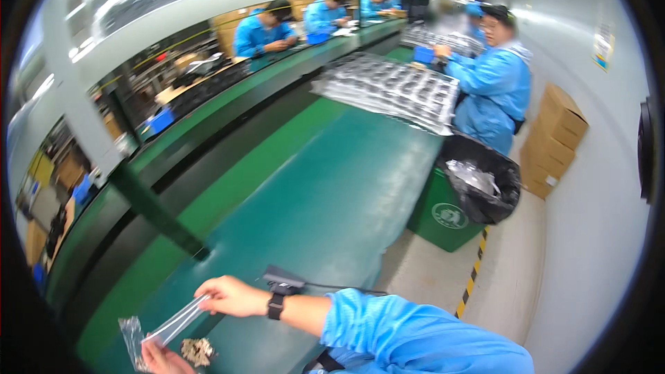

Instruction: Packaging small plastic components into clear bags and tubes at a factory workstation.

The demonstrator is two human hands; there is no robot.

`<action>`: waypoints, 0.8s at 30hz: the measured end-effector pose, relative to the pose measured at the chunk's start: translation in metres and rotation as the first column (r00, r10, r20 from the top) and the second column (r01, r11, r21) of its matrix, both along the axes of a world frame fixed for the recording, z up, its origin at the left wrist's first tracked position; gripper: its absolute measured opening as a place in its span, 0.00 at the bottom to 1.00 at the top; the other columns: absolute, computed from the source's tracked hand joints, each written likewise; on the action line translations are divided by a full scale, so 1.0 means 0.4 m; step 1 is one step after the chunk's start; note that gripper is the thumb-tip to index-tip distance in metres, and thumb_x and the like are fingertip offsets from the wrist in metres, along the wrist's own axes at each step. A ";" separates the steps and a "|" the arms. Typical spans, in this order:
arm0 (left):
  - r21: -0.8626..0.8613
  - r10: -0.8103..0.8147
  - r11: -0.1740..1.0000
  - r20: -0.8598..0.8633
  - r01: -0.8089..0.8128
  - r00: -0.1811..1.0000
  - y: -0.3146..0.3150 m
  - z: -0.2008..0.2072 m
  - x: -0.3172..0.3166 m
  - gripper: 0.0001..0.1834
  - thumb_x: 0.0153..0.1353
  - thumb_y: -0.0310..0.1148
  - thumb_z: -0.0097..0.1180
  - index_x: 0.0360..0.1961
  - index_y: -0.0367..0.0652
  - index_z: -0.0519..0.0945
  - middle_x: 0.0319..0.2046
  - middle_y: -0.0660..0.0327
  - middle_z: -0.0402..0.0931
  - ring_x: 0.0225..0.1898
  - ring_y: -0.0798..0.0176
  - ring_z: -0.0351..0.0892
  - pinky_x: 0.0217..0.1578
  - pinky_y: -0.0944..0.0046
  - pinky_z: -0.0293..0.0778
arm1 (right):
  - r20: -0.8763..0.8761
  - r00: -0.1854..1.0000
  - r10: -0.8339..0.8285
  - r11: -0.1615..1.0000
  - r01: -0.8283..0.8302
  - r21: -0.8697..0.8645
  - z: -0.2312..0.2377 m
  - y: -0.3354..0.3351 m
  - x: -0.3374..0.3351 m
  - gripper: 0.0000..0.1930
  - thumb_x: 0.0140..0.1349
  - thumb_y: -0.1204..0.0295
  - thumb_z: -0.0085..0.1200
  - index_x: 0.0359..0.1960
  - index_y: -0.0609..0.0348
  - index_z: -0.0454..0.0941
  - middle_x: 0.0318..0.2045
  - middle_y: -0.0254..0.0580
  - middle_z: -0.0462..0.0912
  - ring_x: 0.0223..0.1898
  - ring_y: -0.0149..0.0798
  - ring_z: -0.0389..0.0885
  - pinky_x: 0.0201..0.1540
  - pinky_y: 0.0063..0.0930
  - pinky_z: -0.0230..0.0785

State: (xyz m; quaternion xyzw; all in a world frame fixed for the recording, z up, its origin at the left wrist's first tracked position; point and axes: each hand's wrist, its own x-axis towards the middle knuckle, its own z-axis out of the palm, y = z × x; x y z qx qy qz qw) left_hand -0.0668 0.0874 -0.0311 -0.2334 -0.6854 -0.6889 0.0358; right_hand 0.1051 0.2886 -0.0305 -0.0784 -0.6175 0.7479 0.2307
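Between my two hands a narrow clear plastic bag [174,323] is stretched at a slant over the green bench. My right hand [232,296] pinches its upper end, a black watch on the wrist. At the lower edge my left hand [165,360] grips the other end, thumb and fingers closed on it. Another crinkled clear plastic piece [130,338] is beside my left hand; whether it is joined to the bag I cannot tell. A small heap of beige parts [198,351] lies just right of my left hand.
A dark device with a cable [284,277] lies beyond my right wrist. A green post [156,211] slants down to the bench on the left. Clear plastic trays [391,86] cover the bench's far end. A lined green bin [443,215] stands right; co-workers in blue [495,83] work farther off.
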 end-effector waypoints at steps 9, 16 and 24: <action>0.555 -0.312 0.818 0.205 0.152 0.928 -0.043 0.031 0.030 0.16 0.60 0.23 0.53 0.48 0.29 0.68 0.43 0.47 0.74 0.44 0.57 0.75 0.44 0.61 0.75 | 0.104 0.995 0.007 1.000 -0.008 0.004 0.017 -0.070 -0.020 0.09 0.62 0.78 0.51 0.44 0.65 0.74 0.36 0.42 0.81 0.37 0.31 0.81 0.42 0.26 0.76; 0.532 -0.320 0.834 0.247 0.148 0.915 0.034 0.016 0.066 0.08 0.59 0.21 0.55 0.40 0.33 0.75 0.37 0.53 0.79 0.39 0.61 0.79 0.45 0.60 0.75 | -0.094 0.974 -0.207 0.978 0.206 -0.020 -0.009 -0.029 0.018 0.02 0.59 0.79 0.54 0.31 0.62 0.73 0.27 0.39 0.78 0.27 0.28 0.78 0.28 0.21 0.74; 0.568 -0.327 0.804 0.173 0.177 0.929 0.023 0.002 0.060 0.03 0.60 0.22 0.55 0.35 0.37 0.74 0.34 0.54 0.79 0.34 0.62 0.80 0.41 0.63 0.76 | -0.087 0.982 -0.169 0.981 0.176 0.079 -0.006 -0.049 0.024 0.08 0.61 0.72 0.56 0.28 0.61 0.71 0.23 0.35 0.76 0.23 0.24 0.73 0.24 0.15 0.67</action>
